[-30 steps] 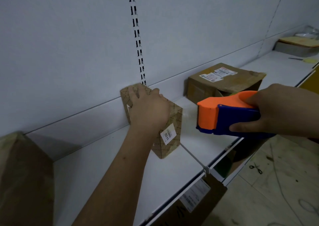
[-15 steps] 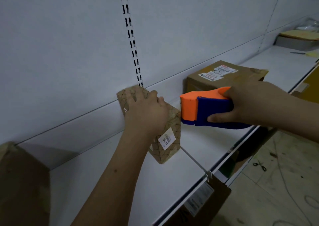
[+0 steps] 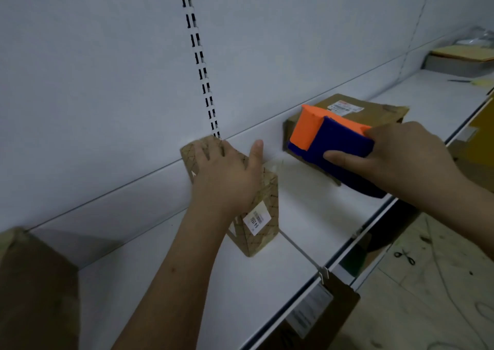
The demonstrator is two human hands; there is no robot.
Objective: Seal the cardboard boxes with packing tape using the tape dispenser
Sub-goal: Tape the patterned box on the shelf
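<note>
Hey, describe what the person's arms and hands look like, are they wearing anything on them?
Both are bare. The left hand and its forearm show no glove, sleeve, watch or ring as far as the frame reaches. The right hand is likewise ungloved, with no jewellery visible and no sleeve on the stretch of forearm in view. A few small marks dot the left forearm.

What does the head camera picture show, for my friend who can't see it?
A left hand presses a small patterned box on a white shelf, while the right hand holds an orange-and-blue tape dispenser beside it.
</note>
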